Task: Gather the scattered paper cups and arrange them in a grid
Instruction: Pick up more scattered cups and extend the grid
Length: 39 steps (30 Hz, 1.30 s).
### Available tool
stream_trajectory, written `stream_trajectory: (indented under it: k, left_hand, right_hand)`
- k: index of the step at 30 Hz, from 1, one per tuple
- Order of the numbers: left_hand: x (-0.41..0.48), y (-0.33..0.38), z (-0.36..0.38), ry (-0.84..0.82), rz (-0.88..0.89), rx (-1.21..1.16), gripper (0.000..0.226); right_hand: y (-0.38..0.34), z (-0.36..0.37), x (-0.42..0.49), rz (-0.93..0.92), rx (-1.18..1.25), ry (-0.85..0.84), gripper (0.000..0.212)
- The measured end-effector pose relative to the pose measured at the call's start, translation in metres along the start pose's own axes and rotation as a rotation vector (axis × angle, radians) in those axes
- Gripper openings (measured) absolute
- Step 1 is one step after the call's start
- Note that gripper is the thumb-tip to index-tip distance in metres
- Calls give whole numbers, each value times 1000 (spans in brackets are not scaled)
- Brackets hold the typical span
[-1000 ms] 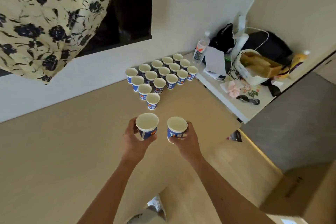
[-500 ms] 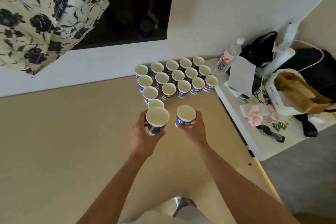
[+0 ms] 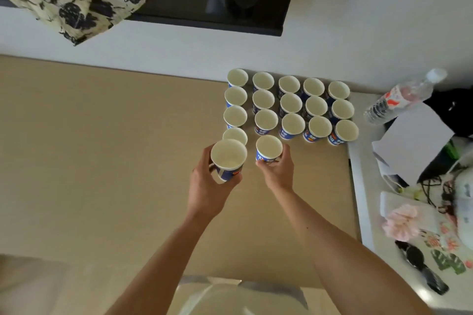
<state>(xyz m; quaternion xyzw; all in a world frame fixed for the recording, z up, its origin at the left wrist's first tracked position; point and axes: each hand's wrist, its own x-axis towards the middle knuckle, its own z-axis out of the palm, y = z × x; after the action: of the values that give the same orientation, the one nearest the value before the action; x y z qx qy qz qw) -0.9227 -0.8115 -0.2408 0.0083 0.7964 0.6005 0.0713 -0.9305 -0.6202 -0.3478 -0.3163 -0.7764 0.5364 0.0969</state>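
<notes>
At the far right end of the tan desk (image 3: 102, 161), close against the white wall, the blue-and-white paper cups (image 3: 290, 103) stand mouth-up in three full rows of five, rims almost touching. A fourth, nearer row is started: a single cup (image 3: 234, 133) stands at its left end, partly hidden behind the raised cup (image 3: 228, 158) in the left hand (image 3: 207, 186).

The right hand (image 3: 277, 172) has its fingers (image 3: 286, 155) curled round a second cup (image 3: 268, 148), held low at the next slot of that row. It sits just in front of the third-row cup, apparently lined up with that column so the spacing matches. Whether its base touches the desk cannot be told.

The left hand's fingers (image 3: 203, 161) are wrapped round the raised cup's wall. It is carried higher and nearer the camera, probably kept clear of the standing cups until its turn. Three slots to the right look unfilled. A water bottle (image 3: 399, 97) sits on the white side table (image 3: 358, 186), apart from the grid.
</notes>
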Motion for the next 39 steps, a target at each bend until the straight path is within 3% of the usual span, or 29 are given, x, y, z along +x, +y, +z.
stream_trajectory:
  k: [11,24,34,39]
  left_hand:
    - [-12,-1,18,96,2,70,67]
    - [-18,-6,18,79,-22,127,69]
    - [-16,-11,13,71,-24,148,70]
    - [-15,-9,18,60,-20,144,70]
  right_hand:
    - [19,11,28,-47,-10,-39,51]
    - [29,20,37,-50,-11,-34,48]
    - [34,26,41,-16,42,-33,60]
    - [38,12,25,15,60,-30,78]
